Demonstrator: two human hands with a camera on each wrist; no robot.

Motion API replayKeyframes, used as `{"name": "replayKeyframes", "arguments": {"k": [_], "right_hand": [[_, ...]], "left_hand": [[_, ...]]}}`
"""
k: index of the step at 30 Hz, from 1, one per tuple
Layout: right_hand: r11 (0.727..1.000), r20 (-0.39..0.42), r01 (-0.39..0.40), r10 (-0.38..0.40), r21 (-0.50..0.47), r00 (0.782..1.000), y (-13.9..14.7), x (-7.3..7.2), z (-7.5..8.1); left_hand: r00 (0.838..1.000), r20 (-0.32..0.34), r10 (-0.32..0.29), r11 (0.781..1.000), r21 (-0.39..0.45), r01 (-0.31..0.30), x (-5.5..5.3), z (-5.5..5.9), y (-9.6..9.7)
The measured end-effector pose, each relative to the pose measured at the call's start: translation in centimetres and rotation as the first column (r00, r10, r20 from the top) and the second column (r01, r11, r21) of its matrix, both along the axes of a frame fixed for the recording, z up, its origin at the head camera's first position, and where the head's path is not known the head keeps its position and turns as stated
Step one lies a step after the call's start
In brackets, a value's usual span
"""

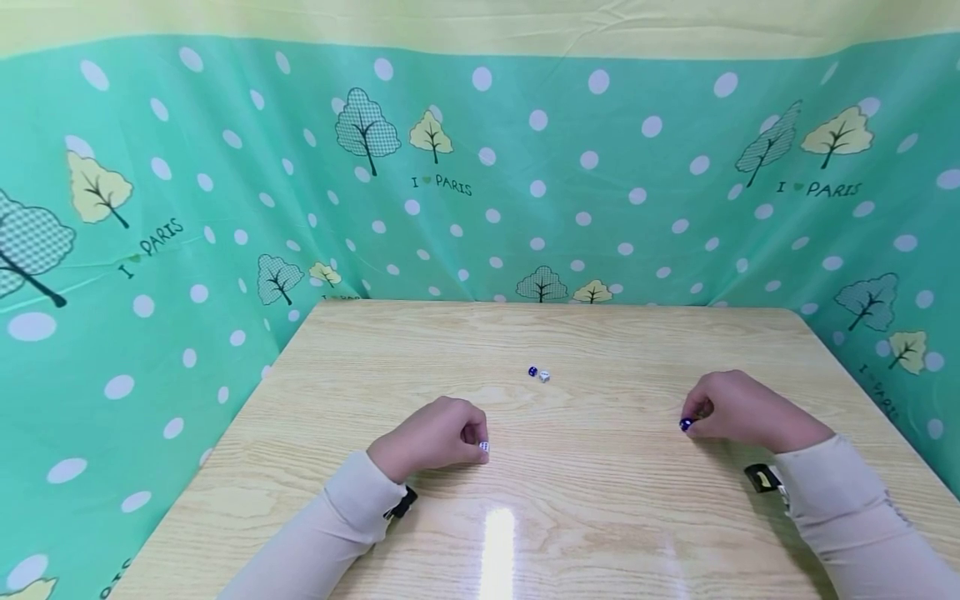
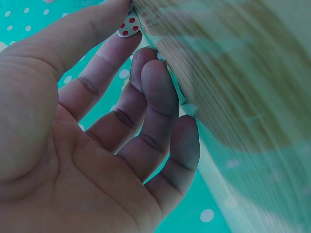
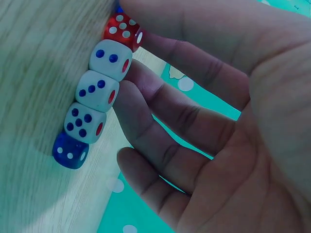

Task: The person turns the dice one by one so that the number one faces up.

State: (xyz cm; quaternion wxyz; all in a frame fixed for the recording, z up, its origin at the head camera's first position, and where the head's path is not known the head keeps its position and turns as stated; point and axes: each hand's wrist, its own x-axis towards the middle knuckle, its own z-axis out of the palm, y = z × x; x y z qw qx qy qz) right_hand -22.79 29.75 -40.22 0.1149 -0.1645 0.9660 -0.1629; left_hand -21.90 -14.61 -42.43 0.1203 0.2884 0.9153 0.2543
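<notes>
Left hand (image 1: 442,429) low over the wooden table (image 1: 592,500), thumb and forefinger brought together on a small white die (image 2: 129,25), four red pips facing my wrist; remaining three fingers half bent, nothing in them. Could not tell whether that die touched the wood. Right hand (image 1: 735,408) well apart from it, to the right, thumb and fingertips closed about a blue die (image 1: 686,425) at the near-thumb end of a row; from the wrist most of this die was hidden behind my thumb. Next along the row, running toward my little finger: a red die (image 3: 121,30) showing five white pips, then three white dice (image 3: 97,91) with two, three and five blue pips on their facing sides, each with a red pip on the adjoining side, and a second blue die (image 3: 71,150) last. Row lay on the wood, neighbours touching. My other right fingers were loosely bent alongside it; contact there unclear. Farther out, between my hands, a loose blue die (image 1: 532,372) and a loose white die (image 1: 544,377) sat close together. Pale sleeves (image 1: 330,525) on both arms. Green dotted cloth (image 1: 540,150) hung behind the table and along both sides, printed with trees.
</notes>
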Motion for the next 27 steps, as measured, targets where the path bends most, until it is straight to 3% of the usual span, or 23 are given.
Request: {"name": "replayKeyframes", "arguments": {"k": [17,27], "right_hand": [[1.0,0.011,-0.005,0.005,-0.003,1.0,0.0,-0.1,-0.2],[0.997,-0.062,-0.077,0.077,-0.004,0.995,-2.3,-0.3,-0.5]], "left_hand": [[1.0,-0.002,0.001,1.0,-0.01,-0.001,-0.1,-0.1,0.0],[1.0,-0.007,-0.001,1.0,-0.004,0.001,-0.1,-0.1,0.0]]}}
